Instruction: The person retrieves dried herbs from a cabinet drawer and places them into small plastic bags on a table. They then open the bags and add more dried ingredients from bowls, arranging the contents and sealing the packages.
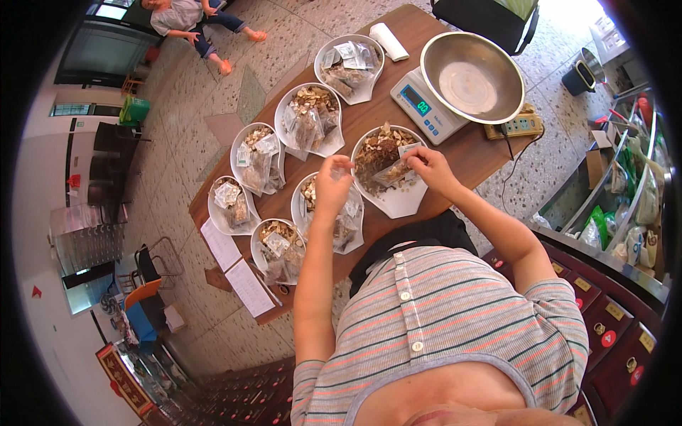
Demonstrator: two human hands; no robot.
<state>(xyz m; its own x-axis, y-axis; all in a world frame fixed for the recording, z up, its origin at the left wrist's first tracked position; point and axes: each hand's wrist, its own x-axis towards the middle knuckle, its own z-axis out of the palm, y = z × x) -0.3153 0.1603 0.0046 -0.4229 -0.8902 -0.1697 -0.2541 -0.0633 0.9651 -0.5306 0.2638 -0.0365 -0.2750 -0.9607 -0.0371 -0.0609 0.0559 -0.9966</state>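
Several white scoop-shaped trays of dried, sliced herbs stand on a wooden table [367, 114]. My right hand [429, 168] is over the tray at the right [397, 205], its fingers closed on the edge of a small clear packet [391, 174] that lies over the herbs. My left hand [335, 178] is raised between that tray and the front middle tray [354, 242], fingers curled; something clear seems to be at its fingertips, but I cannot tell whether it is held. Small packets lie on the herbs in the other trays, such as the far one [362, 93].
A steel bowl [471, 112] rests on a digital scale [431, 120], beside a power strip [514, 127]. A white roll [389, 41] lies at the far edge. Written sheets [249, 287] and a pen lie at the left. A seated person [184, 21] is across the room.
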